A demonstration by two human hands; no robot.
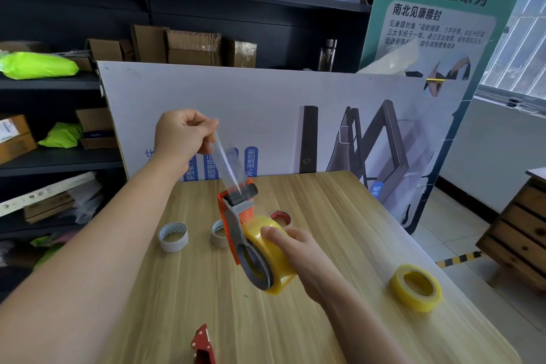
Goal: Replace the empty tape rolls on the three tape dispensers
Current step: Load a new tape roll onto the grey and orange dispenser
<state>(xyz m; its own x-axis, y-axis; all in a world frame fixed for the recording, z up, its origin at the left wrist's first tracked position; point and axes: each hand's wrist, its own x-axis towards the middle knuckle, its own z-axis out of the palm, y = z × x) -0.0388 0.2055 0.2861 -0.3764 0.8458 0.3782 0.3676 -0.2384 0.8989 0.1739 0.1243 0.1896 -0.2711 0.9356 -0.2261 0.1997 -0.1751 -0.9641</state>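
Threading looks like the step right now, so I'd call this maybe a third of the way in. The orange dispenser (236, 216) is held up over the table (339, 204) with a fresh yellow roll (274, 257) already seated on it. The right hand (298, 251) wraps round that roll, thumb pressed on top and the other fingers hidden behind it. The left hand (183, 136) is raised above it, fingertips pinched together on the end of a clear strip (227, 162) that runs up from the dispenser's front roller. Three used-up ones lie on the table past it: a white core (172, 236), a beige core (218, 233) and a red core (280, 218), so my guess is the empties are all off already. What's left: a spare roll (416, 287), yellow too, sits well apart on the right, and a red dispenser (202, 344) pokes in at the bottom edge, too cut off to say if it's loaded. No third dispenser or third new roll in view. No brand I can make out on the tape or dispensers. The green poster (443, 23) reads 穿戴系列 and 南北见康腰封, with smaller text too blurry to read. The white board (266, 103) has blue tags, one ending in 语音控制.
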